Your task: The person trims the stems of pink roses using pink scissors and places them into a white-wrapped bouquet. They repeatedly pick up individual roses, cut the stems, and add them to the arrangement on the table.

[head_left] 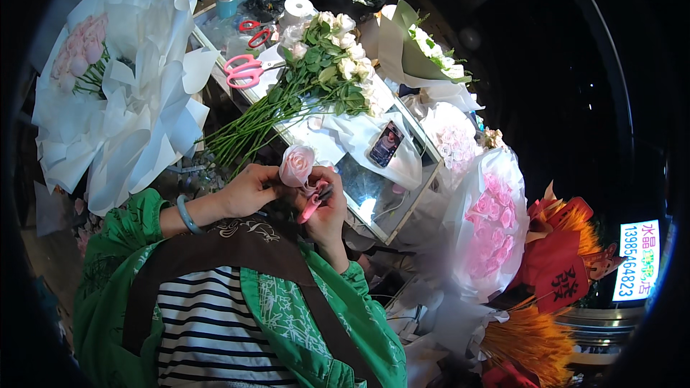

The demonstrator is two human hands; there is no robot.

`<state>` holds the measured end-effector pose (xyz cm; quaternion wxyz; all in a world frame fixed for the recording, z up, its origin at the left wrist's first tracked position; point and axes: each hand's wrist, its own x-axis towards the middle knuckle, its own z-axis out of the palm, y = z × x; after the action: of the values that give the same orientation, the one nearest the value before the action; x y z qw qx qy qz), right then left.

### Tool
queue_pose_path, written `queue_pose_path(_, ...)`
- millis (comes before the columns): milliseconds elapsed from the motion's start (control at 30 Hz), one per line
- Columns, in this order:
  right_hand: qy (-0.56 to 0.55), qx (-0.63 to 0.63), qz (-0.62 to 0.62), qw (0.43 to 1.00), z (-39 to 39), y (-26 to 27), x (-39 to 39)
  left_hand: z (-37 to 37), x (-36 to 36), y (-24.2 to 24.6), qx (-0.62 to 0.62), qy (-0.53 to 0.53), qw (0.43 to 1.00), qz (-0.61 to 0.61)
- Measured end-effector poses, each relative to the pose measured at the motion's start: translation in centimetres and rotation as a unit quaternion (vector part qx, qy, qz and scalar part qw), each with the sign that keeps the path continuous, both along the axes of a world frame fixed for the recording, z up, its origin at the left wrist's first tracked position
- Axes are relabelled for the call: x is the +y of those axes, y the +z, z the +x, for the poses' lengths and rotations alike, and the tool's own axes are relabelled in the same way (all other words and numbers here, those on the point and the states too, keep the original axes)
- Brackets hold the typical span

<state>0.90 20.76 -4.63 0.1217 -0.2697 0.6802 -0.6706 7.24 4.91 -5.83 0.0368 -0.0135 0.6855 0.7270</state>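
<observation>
My left hand (pixel 249 192), with a pale bangle (pixel 188 215) at the wrist, pinches a pale pink rose (pixel 297 165) just under its bloom. Against the same flower sits my right hand (pixel 328 207), which grips a small pink-handled tool (pixel 309 208); its dark end points up beside the fingers, and its exact kind is unclear. The rose's stem is hidden by the hands. Beyond them, a bunch of cream-white roses (pixel 347 67) lies across the glass-topped table (pixel 372 194), its long green stems reaching toward my left hand.
Pink-handled scissors (pixel 245 71) and red-handled scissors (pixel 260 37) lie near a white roll (pixel 298 6). A phone (pixel 386 143) rests on white wrapping. Wrapped bouquets stand at left (pixel 156 102) and right (pixel 493 221). Orange dried stalks (pixel 531 337) stand lower right.
</observation>
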Motion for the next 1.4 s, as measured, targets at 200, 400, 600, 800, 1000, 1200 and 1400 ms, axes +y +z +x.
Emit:
queue_pose_path(200,-0.010,-0.004,-0.009,1.000,-0.5,-0.8,-0.1,0.1,-0.3,0.1,0.035,0.073,0.996,-0.024)
queue_pose_path(400,0.014,-0.151,-0.011,0.988,-0.1,-2.0,-0.6,0.1,-0.6,0.4,0.041,0.098,0.994,0.017)
queue_pose_path(600,0.035,-0.086,0.009,0.996,0.2,-2.4,-0.9,0.3,-0.4,0.7,0.054,0.079,0.995,0.042)
queue_pose_path(800,0.059,-0.017,0.078,0.995,0.3,-1.7,-0.6,0.6,-0.5,0.9,0.060,0.110,0.991,0.045)
queue_pose_path(1000,0.096,-0.010,0.127,0.987,0.3,-1.2,-0.2,0.5,-0.7,0.2,0.046,0.127,0.985,0.105)
queue_pose_path(1200,0.129,0.001,0.213,0.969,0.3,-1.3,0.5,0.4,-1.2,0.8,0.041,0.163,0.980,0.104)
queue_pose_path(1400,0.119,-0.011,0.189,0.975,1.4,-1.8,2.3,0.1,-3.9,1.8,0.085,0.210,0.961,0.159)
